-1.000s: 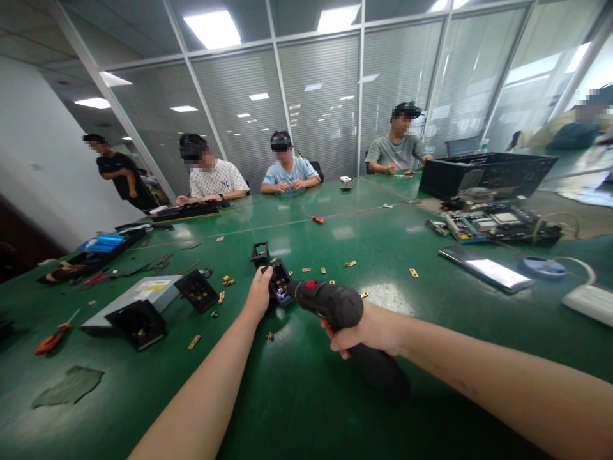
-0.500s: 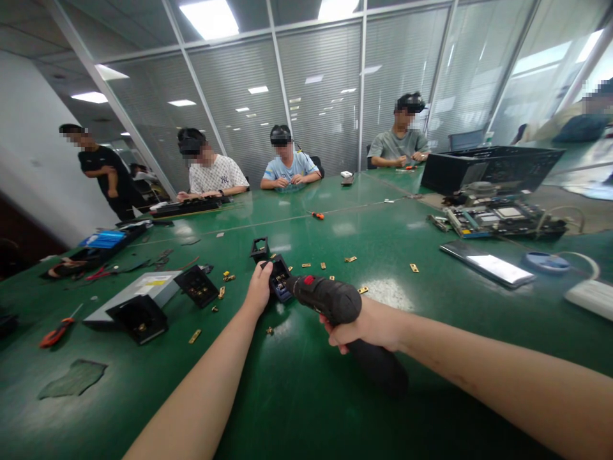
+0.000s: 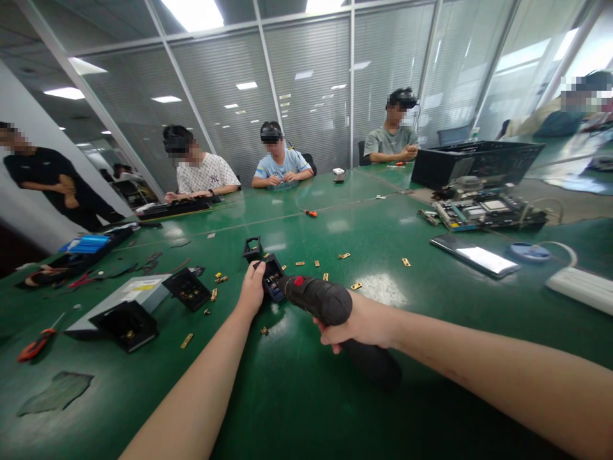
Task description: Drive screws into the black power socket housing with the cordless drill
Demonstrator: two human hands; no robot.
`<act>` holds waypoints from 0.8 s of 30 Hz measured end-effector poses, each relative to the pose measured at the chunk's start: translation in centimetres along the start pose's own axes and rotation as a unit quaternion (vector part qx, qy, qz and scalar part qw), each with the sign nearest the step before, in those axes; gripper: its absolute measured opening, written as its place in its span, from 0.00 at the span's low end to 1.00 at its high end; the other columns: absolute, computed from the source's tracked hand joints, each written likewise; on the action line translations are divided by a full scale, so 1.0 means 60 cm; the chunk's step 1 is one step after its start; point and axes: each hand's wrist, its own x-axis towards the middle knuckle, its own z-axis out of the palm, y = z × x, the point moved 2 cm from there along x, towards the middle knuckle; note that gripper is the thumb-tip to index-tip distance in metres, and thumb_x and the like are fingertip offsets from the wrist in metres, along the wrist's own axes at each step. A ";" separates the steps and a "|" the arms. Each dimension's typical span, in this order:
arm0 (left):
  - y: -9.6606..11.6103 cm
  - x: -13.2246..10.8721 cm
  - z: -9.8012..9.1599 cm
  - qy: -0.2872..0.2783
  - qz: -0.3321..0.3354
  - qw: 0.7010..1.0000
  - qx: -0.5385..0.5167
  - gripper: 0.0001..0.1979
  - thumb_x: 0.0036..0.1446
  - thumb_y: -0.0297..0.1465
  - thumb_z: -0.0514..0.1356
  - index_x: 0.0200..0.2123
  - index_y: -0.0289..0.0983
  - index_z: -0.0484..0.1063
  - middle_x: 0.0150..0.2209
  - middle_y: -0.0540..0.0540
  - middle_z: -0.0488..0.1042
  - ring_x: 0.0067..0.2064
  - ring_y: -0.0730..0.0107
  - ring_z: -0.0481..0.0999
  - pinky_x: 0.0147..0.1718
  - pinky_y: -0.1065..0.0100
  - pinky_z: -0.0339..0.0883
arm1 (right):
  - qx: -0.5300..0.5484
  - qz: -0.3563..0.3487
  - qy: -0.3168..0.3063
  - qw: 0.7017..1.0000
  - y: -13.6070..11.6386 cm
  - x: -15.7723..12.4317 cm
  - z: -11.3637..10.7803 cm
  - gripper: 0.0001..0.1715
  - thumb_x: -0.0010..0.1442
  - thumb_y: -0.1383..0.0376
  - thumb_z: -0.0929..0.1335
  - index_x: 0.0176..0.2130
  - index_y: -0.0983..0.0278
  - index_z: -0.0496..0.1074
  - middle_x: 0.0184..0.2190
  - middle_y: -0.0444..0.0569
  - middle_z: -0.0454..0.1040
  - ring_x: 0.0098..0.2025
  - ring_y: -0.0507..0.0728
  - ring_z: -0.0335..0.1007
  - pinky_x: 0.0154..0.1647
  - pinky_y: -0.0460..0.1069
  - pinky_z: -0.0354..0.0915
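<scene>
My left hand (image 3: 251, 291) grips the side of a small black socket-like box (image 3: 274, 281) with brass parts inside. In my right hand (image 3: 357, 319) is a black power drill (image 3: 318, 297) with a red mark on top. The drill's nose points into the box's open side; its tip is hidden. Just behind the box stands a black square frame (image 3: 251, 248). Two similar black boxes, one (image 3: 186, 291) nearer my hand and another (image 3: 127, 324) further left, lie tilted with brass bits inside. Small brass strips (image 3: 343, 256) are scattered around.
At left lie an orange screwdriver (image 3: 36, 346), a grey metal case (image 3: 115, 306) and a dark flat scrap (image 3: 56, 392). A phone (image 3: 474, 255), a circuit board (image 3: 483, 211) and a black computer case (image 3: 474, 167) sit at right. Several people are across the green table (image 3: 306, 415).
The view has shifted slightly, so most things appear further left. Both hands keep their hold, the drill still against the box. The standing person at left appears nearer the picture's edge.
</scene>
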 end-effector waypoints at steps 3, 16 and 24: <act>0.000 0.001 0.002 -0.001 -0.005 1.000 -0.012 0.19 0.56 0.49 0.57 0.40 0.40 0.68 0.33 0.51 0.70 0.33 0.67 0.72 0.32 0.68 0.68 | -0.006 -0.003 0.002 1.000 0.006 0.001 -0.002 0.16 0.42 0.73 0.73 0.33 0.65 0.69 0.25 0.42 0.73 0.22 0.52 0.71 0.23 0.45 0.65; -0.024 0.013 -0.002 0.007 -0.004 1.000 -0.020 0.20 0.57 0.49 0.57 0.40 0.39 0.69 0.32 0.50 0.71 0.34 0.66 0.73 0.33 0.68 0.68 | -0.006 0.011 -0.001 1.000 -0.001 0.000 0.000 0.14 0.41 0.72 0.73 0.31 0.66 0.69 0.24 0.42 0.71 0.22 0.51 0.69 0.24 0.46 0.63; -0.021 0.014 -0.003 0.004 0.017 1.000 0.006 0.19 0.58 0.49 0.57 0.39 0.39 0.70 0.33 0.50 0.71 0.34 0.68 0.71 0.32 0.69 0.66 | -0.003 0.014 0.002 1.000 -0.007 -0.005 0.002 0.17 0.39 0.71 0.73 0.32 0.65 0.69 0.24 0.42 0.71 0.22 0.52 0.69 0.25 0.47 0.64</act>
